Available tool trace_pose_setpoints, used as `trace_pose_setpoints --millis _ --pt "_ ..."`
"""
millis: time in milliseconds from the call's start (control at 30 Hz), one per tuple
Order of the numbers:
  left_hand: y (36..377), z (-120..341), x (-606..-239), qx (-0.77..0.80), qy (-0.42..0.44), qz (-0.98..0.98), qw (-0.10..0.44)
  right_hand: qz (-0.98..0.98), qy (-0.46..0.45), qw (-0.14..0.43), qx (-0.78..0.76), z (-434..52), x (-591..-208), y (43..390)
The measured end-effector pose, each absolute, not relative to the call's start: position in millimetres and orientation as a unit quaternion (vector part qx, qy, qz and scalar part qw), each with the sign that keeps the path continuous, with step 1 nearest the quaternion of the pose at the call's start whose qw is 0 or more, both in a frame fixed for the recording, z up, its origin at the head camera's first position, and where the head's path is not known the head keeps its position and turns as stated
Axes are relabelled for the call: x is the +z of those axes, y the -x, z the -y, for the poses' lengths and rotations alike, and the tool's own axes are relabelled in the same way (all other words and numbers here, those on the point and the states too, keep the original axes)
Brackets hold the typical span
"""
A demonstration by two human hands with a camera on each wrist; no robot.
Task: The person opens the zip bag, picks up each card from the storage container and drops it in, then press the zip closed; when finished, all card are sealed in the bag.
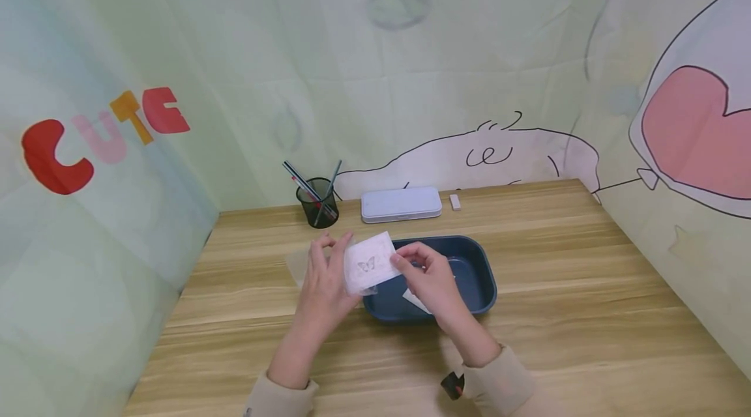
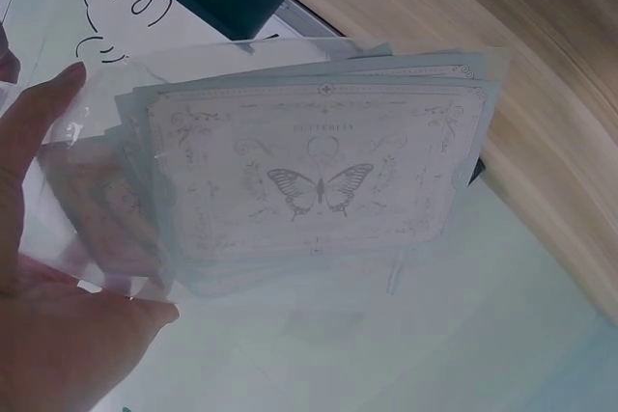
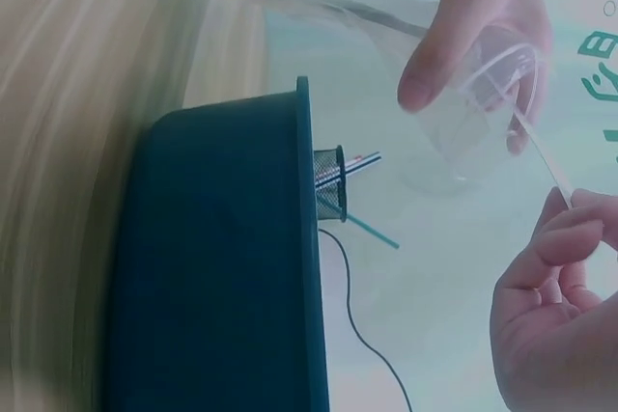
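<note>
My left hand [image 1: 323, 287] grips a clear plastic bag [image 3: 446, 142] between thumb and fingers, above the left end of a dark blue basin [image 1: 484, 273]. A stack of pale cards [image 2: 319, 166] printed with a butterfly is in this bag, with several edges fanned in the left wrist view. My right hand [image 1: 433, 280] pinches the right edge of a card at the bag's side; only a thin white edge [image 3: 546, 156] shows in the right wrist view. How far that card is out of the bag, I cannot tell. A white piece of paper [image 1: 415, 300] lies inside the basin, partly hidden by my right hand.
Behind the basin stand a black mesh pen cup [image 1: 320, 208] with several pens and a pale pencil case [image 1: 401, 204]. A small white eraser-like block [image 1: 454, 202] lies to its right. Printed cloth [image 1: 469, 45] hangs behind and beside the wooden table [image 1: 563, 313].
</note>
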State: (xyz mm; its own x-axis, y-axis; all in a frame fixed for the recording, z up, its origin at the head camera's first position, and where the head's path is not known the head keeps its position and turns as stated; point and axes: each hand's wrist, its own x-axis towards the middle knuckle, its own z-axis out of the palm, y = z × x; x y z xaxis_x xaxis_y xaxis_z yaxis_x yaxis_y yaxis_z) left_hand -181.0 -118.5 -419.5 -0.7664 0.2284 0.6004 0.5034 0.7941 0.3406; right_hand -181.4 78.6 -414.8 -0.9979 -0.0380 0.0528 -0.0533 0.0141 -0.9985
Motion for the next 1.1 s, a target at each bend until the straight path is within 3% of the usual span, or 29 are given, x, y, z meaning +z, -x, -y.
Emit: trace_pose_setpoints --millis 267,633,1100 --pt "180 119 -419 -0.247 0.202 0.906 0.277 0.696 -0.055 -0.031 0.715 -73 -414 179" --pt "181 118 -417 -0.234 0.213 0.905 0.286 0.710 -0.092 -0.035 0.698 -62 -386 162" --pt "180 116 -416 -0.234 0.215 0.905 0.283 0.768 -0.146 0.014 0.623 -51 -420 181"
